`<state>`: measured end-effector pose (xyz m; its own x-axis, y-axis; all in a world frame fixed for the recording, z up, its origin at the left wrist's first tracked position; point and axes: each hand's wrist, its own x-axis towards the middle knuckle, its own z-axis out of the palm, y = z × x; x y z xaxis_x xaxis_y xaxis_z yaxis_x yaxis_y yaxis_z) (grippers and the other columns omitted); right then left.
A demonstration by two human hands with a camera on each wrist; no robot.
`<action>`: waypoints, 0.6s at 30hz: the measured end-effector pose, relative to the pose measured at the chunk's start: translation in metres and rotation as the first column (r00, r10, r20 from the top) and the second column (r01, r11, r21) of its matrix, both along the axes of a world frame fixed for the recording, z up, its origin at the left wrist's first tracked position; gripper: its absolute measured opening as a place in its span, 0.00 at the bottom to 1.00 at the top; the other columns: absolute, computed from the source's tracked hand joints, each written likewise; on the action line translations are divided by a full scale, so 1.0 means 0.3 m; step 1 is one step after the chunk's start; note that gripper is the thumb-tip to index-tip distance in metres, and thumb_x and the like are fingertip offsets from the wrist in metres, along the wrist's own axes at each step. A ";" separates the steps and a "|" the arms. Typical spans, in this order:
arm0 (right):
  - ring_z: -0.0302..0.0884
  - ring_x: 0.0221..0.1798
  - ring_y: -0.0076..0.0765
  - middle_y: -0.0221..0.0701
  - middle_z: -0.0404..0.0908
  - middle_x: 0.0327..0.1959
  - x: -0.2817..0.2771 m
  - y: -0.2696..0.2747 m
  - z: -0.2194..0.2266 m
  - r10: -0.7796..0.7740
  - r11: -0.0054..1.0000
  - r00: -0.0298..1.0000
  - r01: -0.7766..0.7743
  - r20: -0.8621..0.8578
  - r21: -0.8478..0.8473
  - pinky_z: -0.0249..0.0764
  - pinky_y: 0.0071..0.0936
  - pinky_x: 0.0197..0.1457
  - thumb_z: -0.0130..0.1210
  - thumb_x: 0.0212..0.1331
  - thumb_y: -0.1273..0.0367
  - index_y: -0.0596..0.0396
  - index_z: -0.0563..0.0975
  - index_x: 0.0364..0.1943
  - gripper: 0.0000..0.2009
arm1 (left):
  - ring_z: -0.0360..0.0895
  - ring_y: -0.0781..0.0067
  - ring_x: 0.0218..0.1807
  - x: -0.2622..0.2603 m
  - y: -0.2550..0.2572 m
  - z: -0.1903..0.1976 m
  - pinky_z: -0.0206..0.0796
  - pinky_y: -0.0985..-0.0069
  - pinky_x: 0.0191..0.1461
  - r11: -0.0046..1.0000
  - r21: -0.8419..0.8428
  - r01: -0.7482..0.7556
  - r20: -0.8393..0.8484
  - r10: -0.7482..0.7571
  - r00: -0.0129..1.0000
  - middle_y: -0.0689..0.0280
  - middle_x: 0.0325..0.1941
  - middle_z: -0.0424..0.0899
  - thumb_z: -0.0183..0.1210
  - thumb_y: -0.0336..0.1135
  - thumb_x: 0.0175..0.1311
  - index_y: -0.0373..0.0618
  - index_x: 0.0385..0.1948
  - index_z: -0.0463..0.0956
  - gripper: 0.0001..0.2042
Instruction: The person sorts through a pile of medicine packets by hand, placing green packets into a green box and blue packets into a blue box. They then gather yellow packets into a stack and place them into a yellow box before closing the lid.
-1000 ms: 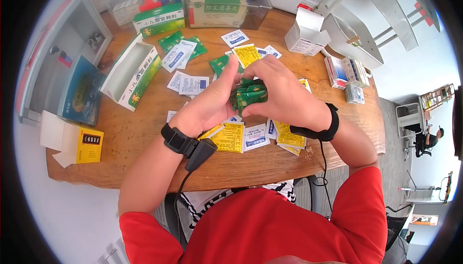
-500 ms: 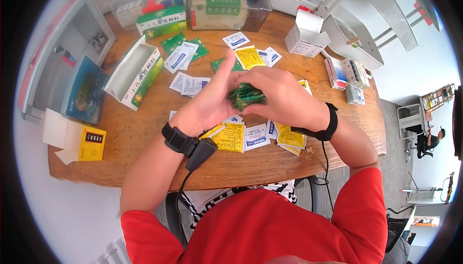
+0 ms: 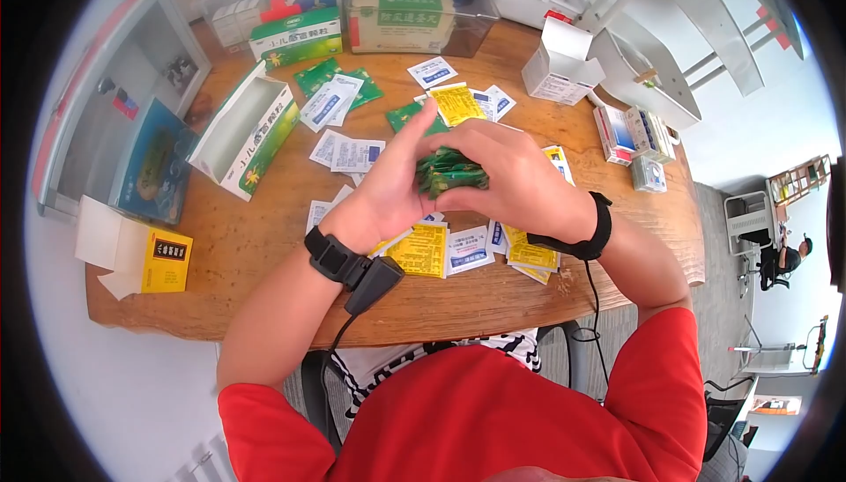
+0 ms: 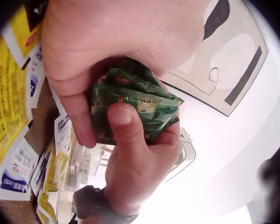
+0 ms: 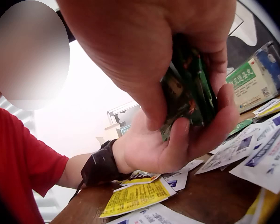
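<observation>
Both hands hold a bundle of green sachets [image 3: 451, 172] between them, above the middle of the wooden table. The right hand [image 3: 511, 165] grips the bundle from the right; in the left wrist view its thumb lies flat across the front sachet [image 4: 135, 109]. On the other side, the left hand [image 3: 395, 175] cups the bundle with its thumb pointing up. From the right wrist view, the left hand's fingers [image 5: 219, 123] curl round the lower end of the stack. Sachet edges show fanned and slightly uneven. Yellow sachets [image 3: 419, 249] and white sachets [image 3: 467, 249] lie below the hands.
An empty green-and-white box [image 3: 251, 138] lies open at the left, near an open yellow box [image 3: 166, 262]. More green sachets [image 3: 322, 77] lie beyond. Clear bins [image 3: 480, 19] line the back. An open white box [image 3: 560, 68] and small boxes [image 3: 627, 129] stand right.
The green sachets have turned from showing a broad face to showing their stacked edges. Both hands stay in nearly the same place, the left wrist shifting slightly to the right.
</observation>
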<state>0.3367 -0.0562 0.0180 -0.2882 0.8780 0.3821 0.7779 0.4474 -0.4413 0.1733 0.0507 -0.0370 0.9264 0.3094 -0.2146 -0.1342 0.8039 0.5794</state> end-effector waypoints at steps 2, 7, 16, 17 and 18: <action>0.84 0.48 0.58 0.44 0.83 0.44 0.000 0.001 -0.001 -0.004 1.000 1.000 0.004 0.003 -0.003 0.80 0.49 0.50 0.79 0.49 0.68 0.59 0.80 0.53 0.27 | 0.88 0.69 0.55 -0.001 -0.004 0.007 0.82 0.70 0.52 0.999 -0.017 -0.033 -0.024 0.033 0.999 0.63 0.56 0.88 0.48 0.67 0.82 0.44 0.62 0.80 0.33; 0.84 0.47 0.58 0.45 0.83 0.44 -0.001 0.007 -0.001 -0.005 1.000 1.000 0.005 0.007 0.002 0.80 0.49 0.49 0.79 0.49 0.67 0.59 0.79 0.52 0.26 | 0.88 0.69 0.54 0.000 -0.001 -0.003 0.81 0.70 0.51 0.999 -0.021 -0.033 0.008 0.033 0.999 0.63 0.54 0.89 0.51 0.66 0.81 0.45 0.60 0.81 0.30; 0.83 0.49 0.59 0.45 0.84 0.45 0.005 0.020 -0.013 0.011 0.993 1.000 -0.014 0.029 0.115 0.79 0.49 0.54 0.80 0.48 0.62 0.60 0.79 0.53 0.30 | 0.88 0.67 0.53 -0.021 0.024 -0.024 0.81 0.67 0.52 0.993 -0.025 0.118 0.129 -0.114 0.985 0.64 0.53 0.89 0.53 0.65 0.80 0.49 0.56 0.82 0.27; 0.83 0.50 0.59 0.46 0.84 0.45 0.004 0.021 -0.014 0.005 0.994 1.000 -0.008 0.030 0.105 0.79 0.49 0.55 0.80 0.48 0.61 0.59 0.79 0.53 0.30 | 0.88 0.67 0.53 -0.026 0.031 -0.027 0.81 0.67 0.53 0.981 -0.002 0.195 0.192 -0.191 0.963 0.64 0.52 0.89 0.53 0.65 0.80 0.50 0.56 0.82 0.27; 0.83 0.50 0.59 0.46 0.84 0.46 0.003 0.021 -0.014 -0.001 0.996 1.000 -0.002 0.030 0.094 0.78 0.49 0.56 0.80 0.48 0.61 0.59 0.79 0.53 0.30 | 0.88 0.67 0.53 -0.023 0.026 -0.030 0.81 0.67 0.53 0.981 -0.002 0.194 0.192 -0.190 0.963 0.64 0.52 0.89 0.53 0.65 0.80 0.50 0.56 0.82 0.27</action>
<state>0.3377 -0.0499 0.0138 -0.3009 0.8385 0.4542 0.7899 0.4860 -0.3740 0.1665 0.0585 -0.0460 0.9923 0.1194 -0.0337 -0.0824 0.8370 0.5410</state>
